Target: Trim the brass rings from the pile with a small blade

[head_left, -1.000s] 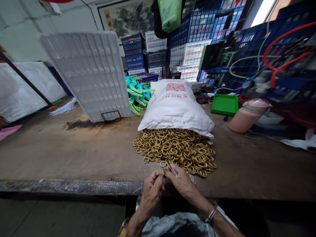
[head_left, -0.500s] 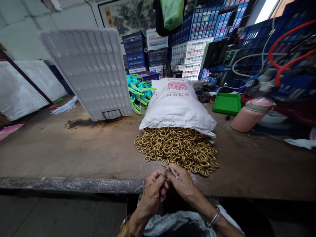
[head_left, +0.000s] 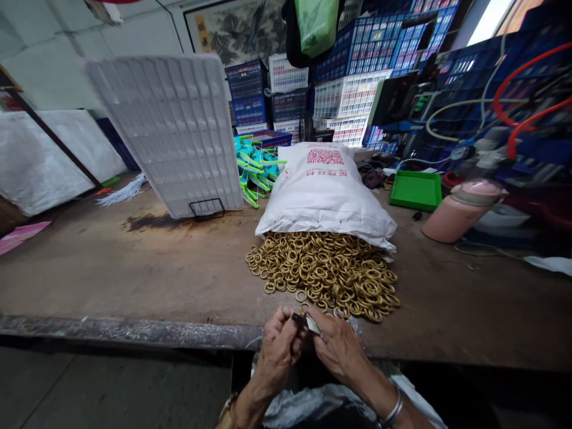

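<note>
Head view, brown worn bench, items as follows. Right hand: closed on a small flat tool, dark at one end and pale at the other; silver-coloured bangle at the wrist. Left hand: fingers curled, thumb and fingertips beside the tool's dark end; whether they grip anything cannot be told. Both hands close together at the bench's near edge. Brass-coloured round rings: one loose heap on the bench, just beyond the hands, against the near end of a plump white sack printed in red. Left of the sack: pale ribbed panel, leaning upright. Right of it: shallow green plastic tray; pink bottle, near the tray.
</note>
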`<action>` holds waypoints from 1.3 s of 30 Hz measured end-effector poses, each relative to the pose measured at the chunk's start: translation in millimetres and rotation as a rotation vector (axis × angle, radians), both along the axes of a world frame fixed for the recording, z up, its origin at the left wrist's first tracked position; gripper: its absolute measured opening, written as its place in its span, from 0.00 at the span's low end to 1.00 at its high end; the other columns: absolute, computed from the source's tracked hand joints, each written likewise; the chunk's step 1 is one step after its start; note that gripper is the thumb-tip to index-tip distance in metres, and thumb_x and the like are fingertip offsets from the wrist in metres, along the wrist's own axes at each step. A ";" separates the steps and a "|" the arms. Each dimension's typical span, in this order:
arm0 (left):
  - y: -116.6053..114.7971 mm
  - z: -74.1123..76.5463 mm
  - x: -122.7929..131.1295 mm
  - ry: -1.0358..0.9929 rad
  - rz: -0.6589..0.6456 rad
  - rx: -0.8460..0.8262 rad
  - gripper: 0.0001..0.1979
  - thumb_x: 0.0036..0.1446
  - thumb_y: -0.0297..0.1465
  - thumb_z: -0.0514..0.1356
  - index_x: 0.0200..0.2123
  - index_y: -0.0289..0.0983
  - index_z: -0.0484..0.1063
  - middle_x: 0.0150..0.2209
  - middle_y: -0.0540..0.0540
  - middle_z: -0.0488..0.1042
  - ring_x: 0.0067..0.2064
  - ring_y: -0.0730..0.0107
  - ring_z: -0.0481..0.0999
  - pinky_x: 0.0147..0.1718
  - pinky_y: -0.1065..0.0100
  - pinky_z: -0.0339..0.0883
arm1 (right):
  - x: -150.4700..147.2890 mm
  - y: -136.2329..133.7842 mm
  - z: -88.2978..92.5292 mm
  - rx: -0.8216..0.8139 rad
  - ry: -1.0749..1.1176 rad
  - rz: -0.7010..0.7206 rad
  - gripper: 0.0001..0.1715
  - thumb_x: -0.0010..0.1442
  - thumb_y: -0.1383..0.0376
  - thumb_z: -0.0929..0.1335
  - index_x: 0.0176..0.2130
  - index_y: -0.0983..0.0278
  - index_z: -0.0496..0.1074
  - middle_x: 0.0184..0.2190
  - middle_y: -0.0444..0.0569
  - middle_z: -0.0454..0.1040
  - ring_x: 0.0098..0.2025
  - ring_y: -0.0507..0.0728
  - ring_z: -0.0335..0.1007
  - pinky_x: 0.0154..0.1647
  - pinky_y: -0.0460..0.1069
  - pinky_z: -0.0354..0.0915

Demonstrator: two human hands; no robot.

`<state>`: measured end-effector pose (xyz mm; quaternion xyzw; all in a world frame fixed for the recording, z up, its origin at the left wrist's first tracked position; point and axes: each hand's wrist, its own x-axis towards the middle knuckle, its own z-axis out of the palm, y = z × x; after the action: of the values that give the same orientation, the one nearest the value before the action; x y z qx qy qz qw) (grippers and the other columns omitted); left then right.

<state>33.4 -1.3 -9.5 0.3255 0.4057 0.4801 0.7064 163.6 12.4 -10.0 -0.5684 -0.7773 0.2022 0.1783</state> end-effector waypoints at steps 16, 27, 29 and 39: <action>-16.3 11.3 -11.6 -0.138 0.010 -0.069 0.12 0.53 0.39 0.55 0.27 0.37 0.58 0.22 0.54 0.64 0.16 0.85 0.53 0.14 0.79 0.43 | 7.4 18.8 -9.3 0.098 -0.273 -0.118 0.13 0.47 0.75 0.59 0.34 0.63 0.63 0.26 0.46 0.72 0.28 0.53 0.67 0.25 0.46 0.44; -6.6 -6.5 -31.3 -0.284 0.101 -0.126 0.09 0.50 0.33 0.57 0.35 0.37 0.63 0.25 0.50 0.68 0.18 0.79 0.62 0.14 0.78 0.50 | -24.7 39.8 -19.0 0.067 -0.489 -0.126 0.09 0.56 0.72 0.57 0.34 0.65 0.65 0.26 0.51 0.73 0.29 0.55 0.71 0.24 0.45 0.51; -4.7 -9.7 -34.4 -0.351 0.100 -0.181 0.11 0.49 0.32 0.58 0.37 0.36 0.65 0.25 0.49 0.69 0.20 0.79 0.64 0.14 0.78 0.52 | -25.5 42.4 -19.8 0.071 -0.506 -0.130 0.10 0.56 0.72 0.57 0.33 0.66 0.65 0.25 0.52 0.73 0.29 0.56 0.71 0.23 0.45 0.52; 3.3 -17.7 -32.9 -0.380 0.182 -0.325 0.09 0.44 0.30 0.63 0.25 0.32 0.66 0.26 0.48 0.69 0.26 0.75 0.70 0.17 0.78 0.57 | -21.7 42.3 -13.2 0.088 -0.415 -0.105 0.09 0.53 0.74 0.58 0.34 0.66 0.64 0.24 0.52 0.73 0.26 0.55 0.70 0.23 0.45 0.50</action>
<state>0.6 2.1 -27.3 0.0738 0.3650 0.5226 0.7669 141.9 54.7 -23.2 -0.6291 -0.7749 0.0369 0.0493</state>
